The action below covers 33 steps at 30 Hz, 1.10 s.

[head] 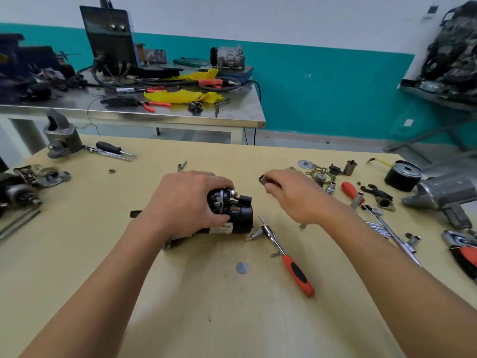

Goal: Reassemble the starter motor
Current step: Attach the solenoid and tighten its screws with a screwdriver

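- Wooden table (103, 267), mid-room, strewn with parts.
- Black starter motor (238, 215) lying at its centre, left hand (185, 202) clamped round it.
- Right hand (291, 195) beside it, pinching a small dark part (262, 179).
- Red-handled ratchet (289, 257) just in front.

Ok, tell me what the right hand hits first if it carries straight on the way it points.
Probably the left hand, whose fingers grip the black starter motor. The right hand, pinching a small dark part, points left toward them; depth is unclear, so it might pass just beyond.
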Available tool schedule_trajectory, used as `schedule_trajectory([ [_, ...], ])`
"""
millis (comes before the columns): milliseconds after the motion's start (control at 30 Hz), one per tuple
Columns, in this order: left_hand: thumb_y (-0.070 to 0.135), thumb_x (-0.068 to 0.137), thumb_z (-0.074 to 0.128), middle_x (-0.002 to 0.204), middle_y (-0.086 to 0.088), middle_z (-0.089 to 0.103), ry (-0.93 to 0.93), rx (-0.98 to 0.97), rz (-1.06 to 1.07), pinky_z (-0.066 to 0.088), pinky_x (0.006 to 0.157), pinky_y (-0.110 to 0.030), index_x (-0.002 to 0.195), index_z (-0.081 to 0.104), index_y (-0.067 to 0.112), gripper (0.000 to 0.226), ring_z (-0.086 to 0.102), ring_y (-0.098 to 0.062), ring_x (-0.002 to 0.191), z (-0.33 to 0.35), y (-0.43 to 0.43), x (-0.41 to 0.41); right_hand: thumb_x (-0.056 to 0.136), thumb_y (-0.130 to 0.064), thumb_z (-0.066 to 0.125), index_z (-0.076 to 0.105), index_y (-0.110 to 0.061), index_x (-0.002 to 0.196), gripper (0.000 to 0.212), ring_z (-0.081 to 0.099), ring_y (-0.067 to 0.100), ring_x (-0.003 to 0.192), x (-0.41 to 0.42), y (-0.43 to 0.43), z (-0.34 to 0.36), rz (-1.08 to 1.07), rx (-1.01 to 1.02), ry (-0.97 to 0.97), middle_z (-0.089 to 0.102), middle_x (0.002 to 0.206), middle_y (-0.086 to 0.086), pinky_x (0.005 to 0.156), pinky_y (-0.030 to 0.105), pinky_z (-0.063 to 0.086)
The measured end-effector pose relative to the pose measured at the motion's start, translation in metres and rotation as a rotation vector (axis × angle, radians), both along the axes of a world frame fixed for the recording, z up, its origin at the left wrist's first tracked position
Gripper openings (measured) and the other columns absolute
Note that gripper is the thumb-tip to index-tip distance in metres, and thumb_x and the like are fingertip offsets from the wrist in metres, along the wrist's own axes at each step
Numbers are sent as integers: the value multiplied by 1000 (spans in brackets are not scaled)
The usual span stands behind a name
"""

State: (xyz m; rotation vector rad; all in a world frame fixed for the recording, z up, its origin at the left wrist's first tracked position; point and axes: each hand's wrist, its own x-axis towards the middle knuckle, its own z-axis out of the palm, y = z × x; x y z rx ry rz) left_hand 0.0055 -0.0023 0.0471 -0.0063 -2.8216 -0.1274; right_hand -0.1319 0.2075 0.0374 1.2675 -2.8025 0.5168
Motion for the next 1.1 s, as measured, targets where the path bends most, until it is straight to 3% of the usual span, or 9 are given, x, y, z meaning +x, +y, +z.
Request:
schedule_trajectory([
  [100, 65, 65, 54, 98, 23, 66, 12, 6, 4, 38, 63, -27, 116, 54, 52, 53, 56, -6, 84, 0, 1, 0, 104, -37, 40, 57, -36, 98, 17, 53, -1, 86, 38, 11, 8, 182, -151, -150, 57, 88, -19, 68, 14, 41],
  [200, 66, 65, 53, 96, 22, 66, 14, 8, 0, 37, 62, -28, 115, 55, 52, 52, 54, -7, 82, 1, 3, 1, 105, -30, 45, 62, -27, 114, 19, 52, 0, 89, 52, 6, -1, 222, -127, -207, 58, 95, -15, 74, 22, 42],
  [300, 64, 65, 55, 97, 21, 67, 30, 22, -3, 35, 63, -28, 113, 59, 50, 51, 52, -7, 82, 2, 3, 3, 105, -26, 47, 64, -21, 116, 21, 52, 3, 90, 53, -1, -5, 209, -174, -194, 59, 98, -9, 77, 26, 44],
  [433, 62, 65, 57, 96, 21, 67, 33, 28, -13, 32, 62, -28, 113, 60, 50, 49, 59, -9, 86, 3, 4, 3, 104, -27, 48, 64, -23, 121, 23, 50, -6, 90, 44, 5, -9, 172, -188, -149, 54, 96, -20, 74, 11, 36],
  [600, 63, 66, 55, 95, 21, 67, 26, 34, -14, 33, 63, -28, 112, 59, 50, 48, 55, -7, 83, 2, 4, 3, 102, -22, 53, 66, -19, 117, 20, 51, 4, 88, 51, -3, -19, 219, -233, -201, 59, 95, -7, 74, 14, 38],
  [700, 64, 66, 54, 95, 20, 67, 23, 33, -9, 33, 63, -28, 112, 59, 50, 49, 56, -7, 84, 4, 4, 3, 102, -22, 55, 68, -22, 116, 19, 54, 0, 90, 51, -11, -23, 222, -295, -277, 61, 91, -16, 73, 9, 39],
  [800, 65, 67, 53, 96, 20, 67, 22, 20, -8, 33, 63, -28, 114, 58, 50, 50, 58, -8, 86, 3, 4, 3, 100, -22, 58, 68, -30, 107, 14, 60, -2, 71, 45, -11, -27, 185, -427, -456, 66, 76, -20, 65, 12, 43],
  [867, 66, 67, 53, 95, 20, 67, 27, 17, -9, 33, 63, -28, 113, 58, 49, 50, 59, -9, 86, 3, 5, 3, 99, -23, 60, 67, -25, 103, 9, 59, 6, 59, 43, -12, -29, 153, -480, -555, 66, 67, -8, 56, 20, 43],
  [1100, 69, 66, 52, 95, 19, 67, 46, 6, -4, 33, 64, -28, 113, 59, 48, 52, 61, -10, 88, 2, 6, 3, 103, -23, 53, 66, -18, 93, 17, 62, 18, 46, 46, -16, -31, 112, -540, -712, 69, 75, -1, 43, 17, 40],
])
